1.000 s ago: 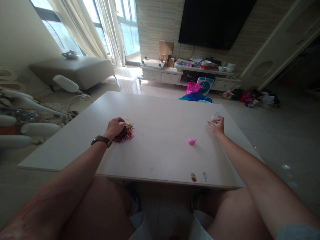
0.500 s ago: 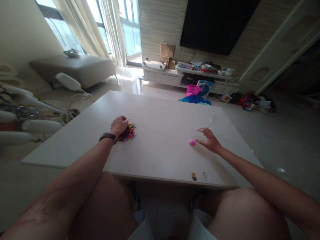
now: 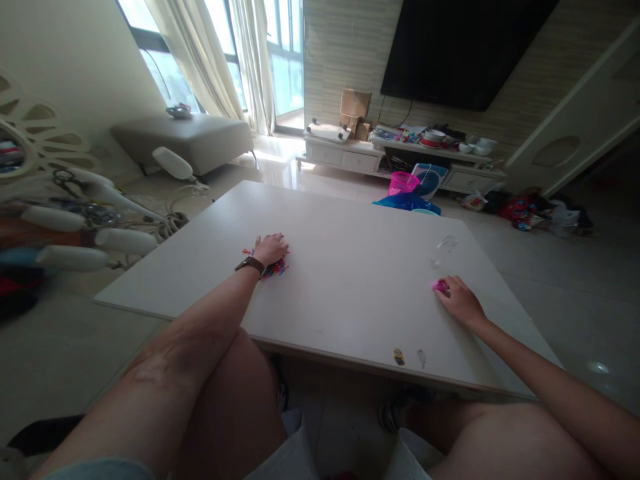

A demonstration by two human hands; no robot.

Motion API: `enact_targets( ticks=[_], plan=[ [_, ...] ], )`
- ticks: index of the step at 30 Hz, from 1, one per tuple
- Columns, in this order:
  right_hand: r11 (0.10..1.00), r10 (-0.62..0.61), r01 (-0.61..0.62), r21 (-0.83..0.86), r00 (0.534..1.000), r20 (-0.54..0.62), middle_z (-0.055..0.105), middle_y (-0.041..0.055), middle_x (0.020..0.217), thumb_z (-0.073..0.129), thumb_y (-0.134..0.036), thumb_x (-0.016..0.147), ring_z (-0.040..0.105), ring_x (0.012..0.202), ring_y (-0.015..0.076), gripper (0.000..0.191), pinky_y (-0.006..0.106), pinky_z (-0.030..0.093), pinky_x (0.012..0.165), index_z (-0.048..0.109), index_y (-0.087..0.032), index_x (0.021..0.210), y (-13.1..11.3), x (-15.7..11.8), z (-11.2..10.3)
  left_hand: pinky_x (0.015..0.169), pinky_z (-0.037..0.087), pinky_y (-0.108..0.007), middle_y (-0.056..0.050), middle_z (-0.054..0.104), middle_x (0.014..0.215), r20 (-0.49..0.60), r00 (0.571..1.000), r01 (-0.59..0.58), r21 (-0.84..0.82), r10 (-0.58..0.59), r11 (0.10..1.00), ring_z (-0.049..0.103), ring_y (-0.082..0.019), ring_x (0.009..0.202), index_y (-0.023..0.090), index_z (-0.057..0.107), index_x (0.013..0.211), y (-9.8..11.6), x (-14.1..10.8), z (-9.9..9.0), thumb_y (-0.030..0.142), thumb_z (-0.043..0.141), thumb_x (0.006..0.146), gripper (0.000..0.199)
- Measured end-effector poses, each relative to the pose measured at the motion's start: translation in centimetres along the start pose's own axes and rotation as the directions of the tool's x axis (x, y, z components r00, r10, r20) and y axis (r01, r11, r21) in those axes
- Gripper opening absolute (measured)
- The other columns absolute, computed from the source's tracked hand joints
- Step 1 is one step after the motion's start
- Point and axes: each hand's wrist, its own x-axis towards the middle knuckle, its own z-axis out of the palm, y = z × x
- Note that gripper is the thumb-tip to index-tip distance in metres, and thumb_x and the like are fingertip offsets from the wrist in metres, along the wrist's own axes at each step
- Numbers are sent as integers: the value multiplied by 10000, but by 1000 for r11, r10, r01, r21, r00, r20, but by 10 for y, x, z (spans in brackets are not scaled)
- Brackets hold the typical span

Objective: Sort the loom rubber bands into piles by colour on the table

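Now, on my feed, the small pink piece (image 3: 437,287) is at the right of the surface (image 3: 345,267), just left of the right hand (image 3: 461,301), which pinches it; its long axis I cannot tell. A clear piece (image 3: 447,245) lies just beyond. Well off to the left, the left hand (image 3: 271,249) spreads over a colourful pile (image 3: 277,268).
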Motion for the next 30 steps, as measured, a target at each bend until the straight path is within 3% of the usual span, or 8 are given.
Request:
enact_targets(
  ticks=[3,6,9,11,14,17,22,30],
  plan=[
    [991,92,-97,-97,994,-59,611,122,1077,554,-432,832,597,957,294,331,413,502,817,625,-193,1049,6,2,-10,1170,164,-619,-136,643,1332,60,998,-19,60,16,998,512,-330,1301,192,703,1123,9,-3,-2,270,422,882,378],
    [990,79,-94,-101,987,-141,620,130,1123,560,-464,831,574,1016,314,376,432,490,848,629,-189,1078,-15,6,-31,1145,261,-559,-142,675,1253,-5,999,41,50,-40,998,551,-327,1242,189,705,1071,10,-5,-6,275,438,878,341],
    [999,-30,22,-35,976,-218,631,111,1103,583,-415,829,579,1028,301,331,438,484,894,626,-201,1078,-53,7,-61,1074,370,-484,-169,642,1298,-80,991,108,-5,-108,994,566,-325,1222,169,621,1249,6,0,-6,288,446,884,422],
    [992,-122,130,10,954,-275,641,100,1097,585,-375,845,588,1043,289,282,448,475,941,625,-211,1071,-82,5,-82,1062,379,-473,-184,627,1317,-83,990,111,-6,-111,994,563,-328,1229,151,574,1317,3,7,-4,276,446,886,467],
    [965,-220,255,62,915,-338,649,94,1100,599,-330,865,602,1057,280,208,456,476,966,628,-220,1040,-121,-6,-110,1080,365,-469,-196,609,1347,-44,996,73,15,-73,997,545,-335,1256,128,588,1319,-2,20,-1,284,475,880,479],
    [944,-249,314,105,881,-402,658,81,1098,618,-274,870,617,1046,264,136,432,501,935,633,-234,1000,-148,-18,-128,1001,440,-400,-205,656,1262,3,998,66,4,-66,998,595,-326,1177,108,680,1193,-7,30,0,272,547,844,408],
    [930,-231,334,155,857,-461,666,65,1042,626,-224,871,627,995,246,71,417,519,897,636,-244,938,-169,-27,-142,883,500,-334,-176,733,1051,-64,992,107,-7,-107,994,664,-283,990,122,766,970,-10,32,0,152,586,795,252],
    [909,-231,354,218,866,-443,653,66,1026,608,-216,883,620,984,250,50,442,502,905,634,-232,923,-175,-29,-135,836,523,-323,-119,743,948,-136,972,175,-129,-192,976,666,-231,866,166,766,936,-7,31,-5,60,631,711,283]
  ],
)
